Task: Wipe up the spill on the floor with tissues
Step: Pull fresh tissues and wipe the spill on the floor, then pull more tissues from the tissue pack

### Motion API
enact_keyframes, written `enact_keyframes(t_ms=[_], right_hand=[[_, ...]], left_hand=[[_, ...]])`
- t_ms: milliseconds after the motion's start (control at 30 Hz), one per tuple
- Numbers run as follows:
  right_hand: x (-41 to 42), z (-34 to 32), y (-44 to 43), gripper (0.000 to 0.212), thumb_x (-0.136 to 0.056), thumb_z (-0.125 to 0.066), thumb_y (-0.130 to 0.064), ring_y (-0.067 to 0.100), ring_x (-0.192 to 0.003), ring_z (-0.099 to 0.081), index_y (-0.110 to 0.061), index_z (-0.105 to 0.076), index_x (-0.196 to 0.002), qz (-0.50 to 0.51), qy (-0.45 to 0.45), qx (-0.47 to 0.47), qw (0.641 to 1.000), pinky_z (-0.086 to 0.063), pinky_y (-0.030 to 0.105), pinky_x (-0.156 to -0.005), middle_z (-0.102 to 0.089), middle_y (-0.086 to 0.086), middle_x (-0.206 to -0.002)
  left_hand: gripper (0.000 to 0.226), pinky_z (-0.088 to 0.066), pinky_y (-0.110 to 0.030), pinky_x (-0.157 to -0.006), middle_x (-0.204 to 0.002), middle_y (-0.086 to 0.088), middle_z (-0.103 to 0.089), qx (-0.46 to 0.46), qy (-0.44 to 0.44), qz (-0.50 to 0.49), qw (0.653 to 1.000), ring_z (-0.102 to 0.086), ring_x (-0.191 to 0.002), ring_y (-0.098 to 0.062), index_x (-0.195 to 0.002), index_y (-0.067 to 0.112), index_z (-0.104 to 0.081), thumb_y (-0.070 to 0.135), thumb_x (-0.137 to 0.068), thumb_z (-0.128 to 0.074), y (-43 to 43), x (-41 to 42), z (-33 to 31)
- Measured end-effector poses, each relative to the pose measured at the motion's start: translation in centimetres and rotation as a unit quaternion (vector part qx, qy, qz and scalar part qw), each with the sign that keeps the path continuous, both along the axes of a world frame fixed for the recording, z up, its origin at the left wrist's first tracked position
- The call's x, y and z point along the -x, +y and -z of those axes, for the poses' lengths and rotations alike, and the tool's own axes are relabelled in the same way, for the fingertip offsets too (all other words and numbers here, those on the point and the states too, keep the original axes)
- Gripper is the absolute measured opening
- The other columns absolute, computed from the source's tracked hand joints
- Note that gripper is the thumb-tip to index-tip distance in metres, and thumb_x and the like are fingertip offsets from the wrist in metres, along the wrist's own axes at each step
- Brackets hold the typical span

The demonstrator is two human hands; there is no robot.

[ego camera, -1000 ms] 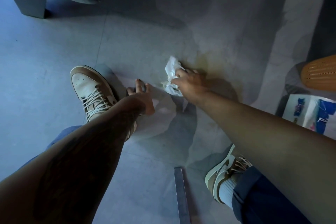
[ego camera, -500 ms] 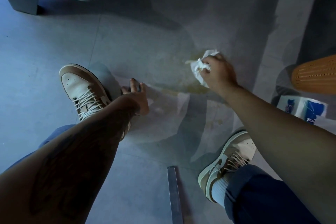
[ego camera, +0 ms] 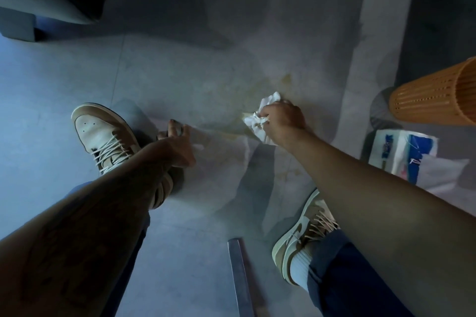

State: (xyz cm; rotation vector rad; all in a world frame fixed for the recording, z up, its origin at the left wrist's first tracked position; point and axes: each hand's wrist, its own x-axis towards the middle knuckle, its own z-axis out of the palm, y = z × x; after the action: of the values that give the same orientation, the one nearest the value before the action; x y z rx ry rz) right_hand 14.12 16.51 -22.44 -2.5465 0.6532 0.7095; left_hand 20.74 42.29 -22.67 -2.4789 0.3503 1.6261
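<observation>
Both hands reach down to the grey floor (ego camera: 180, 72), the left hand (ego camera: 177, 145) resting on it with fingers stretched out and holding nothing, the right hand (ego camera: 282, 123) curled tight round a crumpled white tissue (ego camera: 257, 121). Off to the right sits an orange slatted basket (ego camera: 435, 95), with a smaller blue-and-white tissue pack (ego camera: 401, 157) just beside it on the floor. Between the hands and beyond them smears the yellowish spill (ego camera: 260, 86), and the tissue is pressed down onto it.

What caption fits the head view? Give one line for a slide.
Right hand presses a crumpled tissue onto the yellowish spill; left hand touches the floor.
</observation>
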Motion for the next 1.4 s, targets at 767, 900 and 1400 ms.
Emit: enact_keyframes(t_ms=[767,900,1400], right_hand=[[7.1,-12.4,-9.1,0.017,-0.082,-0.064,-0.02,0.021,-0.083,-0.062,-0.016,-0.064,-0.098,0.19,-0.14,-0.143,0.961,-0.045,0.025,-0.06,-0.065,0.001,-0.092],[7.8,-14.5,-14.2,0.018,-0.08,-0.072,-0.015,0.006,-0.062,-0.055,-0.015,-0.057,-0.091,0.391,-0.239,-0.189,0.869,-0.041,0.009,-0.049,-0.059,-0.006,-0.076],[14.6,-16.4,-30.8,0.004,-0.092,-0.062,-0.017,0.004,-0.067,-0.059,-0.019,-0.059,-0.09,0.628,-0.295,-0.22,0.685,-0.05,0.021,-0.063,-0.061,-0.008,-0.083]], left_hand=[[0.047,-0.04,-0.029,-0.109,-0.143,-0.002,-0.053,0.26,-0.17,-0.095,0.946,-0.055,-0.126,-0.026,-0.137,0.023,-0.055,0.029,-0.091,-0.06,-17.6,1.1,-14.4],[0.043,-0.043,-0.034,-0.11,-0.14,-0.002,-0.057,0.331,-0.178,-0.103,0.921,-0.058,-0.124,-0.024,-0.134,0.019,-0.058,0.026,-0.092,-0.062,-23.4,2.3,-16.1],[0.041,-0.043,-0.025,-0.104,-0.137,0.008,-0.059,0.353,-0.154,-0.007,0.923,-0.06,-0.119,-0.016,-0.133,0.027,-0.057,0.033,-0.092,-0.059,-33.0,6.8,-14.4]])
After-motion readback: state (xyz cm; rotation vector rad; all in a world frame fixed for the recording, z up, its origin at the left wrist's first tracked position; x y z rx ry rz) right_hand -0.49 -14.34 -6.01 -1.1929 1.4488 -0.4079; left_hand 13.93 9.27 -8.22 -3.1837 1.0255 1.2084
